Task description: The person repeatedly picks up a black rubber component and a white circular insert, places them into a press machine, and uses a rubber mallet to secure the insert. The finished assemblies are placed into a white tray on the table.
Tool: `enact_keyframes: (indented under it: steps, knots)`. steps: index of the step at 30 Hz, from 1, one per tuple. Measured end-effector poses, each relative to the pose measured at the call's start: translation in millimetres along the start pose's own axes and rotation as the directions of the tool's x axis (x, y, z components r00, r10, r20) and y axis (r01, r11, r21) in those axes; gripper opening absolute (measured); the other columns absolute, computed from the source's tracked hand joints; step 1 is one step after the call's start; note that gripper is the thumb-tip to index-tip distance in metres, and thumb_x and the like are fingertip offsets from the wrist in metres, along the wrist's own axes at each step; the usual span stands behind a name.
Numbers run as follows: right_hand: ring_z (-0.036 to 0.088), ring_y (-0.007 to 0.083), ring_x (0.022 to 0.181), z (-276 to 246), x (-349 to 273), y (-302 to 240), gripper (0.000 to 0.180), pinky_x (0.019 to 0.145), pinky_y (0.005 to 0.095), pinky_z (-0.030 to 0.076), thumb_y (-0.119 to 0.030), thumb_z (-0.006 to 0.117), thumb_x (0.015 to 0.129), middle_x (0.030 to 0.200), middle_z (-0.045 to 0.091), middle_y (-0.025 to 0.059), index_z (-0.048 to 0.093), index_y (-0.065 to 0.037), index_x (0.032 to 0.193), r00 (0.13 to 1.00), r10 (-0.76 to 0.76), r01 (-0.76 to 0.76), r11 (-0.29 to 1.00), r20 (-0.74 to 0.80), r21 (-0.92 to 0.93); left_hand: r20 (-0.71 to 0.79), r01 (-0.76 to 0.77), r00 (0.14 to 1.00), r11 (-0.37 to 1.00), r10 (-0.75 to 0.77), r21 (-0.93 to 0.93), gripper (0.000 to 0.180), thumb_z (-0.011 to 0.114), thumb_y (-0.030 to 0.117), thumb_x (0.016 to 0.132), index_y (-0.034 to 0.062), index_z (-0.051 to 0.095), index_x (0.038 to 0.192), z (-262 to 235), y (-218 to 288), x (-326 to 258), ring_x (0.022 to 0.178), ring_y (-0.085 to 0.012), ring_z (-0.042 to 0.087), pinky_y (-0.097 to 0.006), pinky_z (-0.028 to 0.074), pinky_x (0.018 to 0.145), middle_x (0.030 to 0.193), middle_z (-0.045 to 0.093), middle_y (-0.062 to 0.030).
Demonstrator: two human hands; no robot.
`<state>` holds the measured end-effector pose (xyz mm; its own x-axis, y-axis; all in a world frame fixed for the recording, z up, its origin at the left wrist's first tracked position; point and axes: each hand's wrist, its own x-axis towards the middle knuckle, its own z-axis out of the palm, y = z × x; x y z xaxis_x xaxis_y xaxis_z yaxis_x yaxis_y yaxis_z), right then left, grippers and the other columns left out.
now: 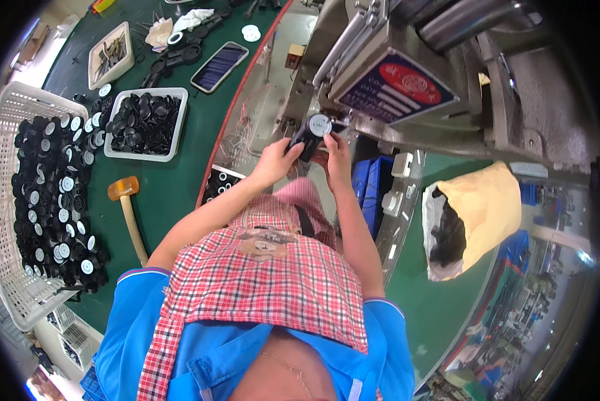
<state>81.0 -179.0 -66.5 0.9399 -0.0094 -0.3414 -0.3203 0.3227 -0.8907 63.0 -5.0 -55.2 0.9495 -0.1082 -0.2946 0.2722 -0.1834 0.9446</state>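
Note:
A black plastic part (pixel 307 145) with a round head and a pale disc (pixel 320 125) on its face is between my two hands, close under the press-like machine. My left hand (pixel 277 160) is closed on its handle-like lower end, thumb and fingers pinching it from the left. From the right, my right hand (pixel 337 159) grips the edge of the round head with bent fingers. Some of my fingertips are hidden behind the part. Just above it is the metal tooling of the machine (pixel 407 70), and whether the part touches it I cannot tell.
Left on the green table (pixel 180 157) are a white basket (pixel 43 100) heaped with black parts and pale discs, a tray (pixel 154 156) of black pieces, a mallet (pixel 123 188) and a pen-filled tray (pixel 116 40)-like box. A torn yellow sack (pixel 487 200) lies right, beyond blue bins (pixel 373 180).

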Motion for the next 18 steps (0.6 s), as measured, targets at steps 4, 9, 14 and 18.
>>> enact_keyframes:
  steps: [4,9,14,18]
  knots:
    - [0.069,0.0238,0.085,-14.0,-12.2,10.4,0.039,0.076,0.0371,0.059,-0.029,0.060,0.100,0.104,0.064,0.0123,0.052,-0.002,0.126,0.998,0.070,-0.070,0.998,-0.002,0.004,-0.028,-0.009,1.000,0.997,0.012,0.075,0.039,0.058,0.033,0.101,-0.0020,0.059,0.083,-0.2,-1.6,3.8,0.050,-0.0124,0.057,-0.030,0.045,0.047,0.065,0.061,-0.0057]
    - [0.069,0.0246,0.086,-37.6,-13.8,29.5,0.040,0.078,0.0366,0.059,-0.032,0.062,0.099,0.101,0.066,0.0137,0.055,-0.001,0.123,0.990,0.133,-0.136,0.989,-0.051,-0.065,-0.025,0.025,0.999,0.997,-0.023,0.072,0.044,0.058,0.036,0.100,-0.0020,0.062,0.079,-4.2,5.0,4.3,0.048,-0.0126,0.057,-0.031,0.046,0.047,0.061,0.061,-0.0060]
    - [0.068,0.0220,0.086,-47.6,-7.1,49.6,0.039,0.078,0.0344,0.057,-0.032,0.063,0.098,0.102,0.067,0.0110,0.057,-0.002,0.122,0.984,0.177,-0.176,0.975,-0.002,-0.135,-0.029,0.004,1.000,0.988,0.001,0.152,0.047,0.060,0.040,0.099,-0.0018,0.064,0.078,-5.9,7.2,4.8,0.048,-0.0139,0.060,-0.032,0.047,0.048,0.059,0.063,-0.0071]
    - [0.068,0.0204,0.086,-46.6,0.4,57.2,0.035,0.077,0.0322,0.056,-0.030,0.063,0.097,0.101,0.069,0.0093,0.061,-0.002,0.118,0.990,0.139,-0.140,0.959,-0.019,-0.246,-0.048,-0.018,0.998,0.982,0.027,0.189,0.047,0.061,0.040,0.098,-0.0018,0.064,0.078,-5.9,2.1,8.6,0.047,-0.0143,0.060,-0.032,0.048,0.048,0.059,0.062,-0.0069]
